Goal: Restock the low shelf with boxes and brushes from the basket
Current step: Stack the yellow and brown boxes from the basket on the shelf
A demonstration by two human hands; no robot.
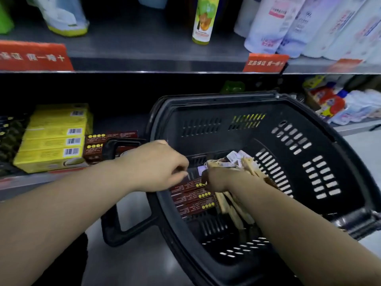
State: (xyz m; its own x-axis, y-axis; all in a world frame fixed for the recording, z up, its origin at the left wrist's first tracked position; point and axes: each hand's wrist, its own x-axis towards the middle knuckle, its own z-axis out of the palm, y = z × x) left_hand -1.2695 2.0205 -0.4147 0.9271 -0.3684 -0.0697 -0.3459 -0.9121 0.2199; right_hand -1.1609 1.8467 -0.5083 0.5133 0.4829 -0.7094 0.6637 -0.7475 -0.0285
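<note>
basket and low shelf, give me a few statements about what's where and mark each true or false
1. The right hand grips wooden brushes inside the basket. True.
2. The basket holds no boxes. False: dark red boxes lie in it beside the brushes.
3. On the low shelf, yellow boxes are stacked. True.
4. The left hand rests on the yellow stack. False: the left hand is over the basket, just above the dark red boxes.
5. A yellow-green bottle stands on the upper shelf. True.
</note>
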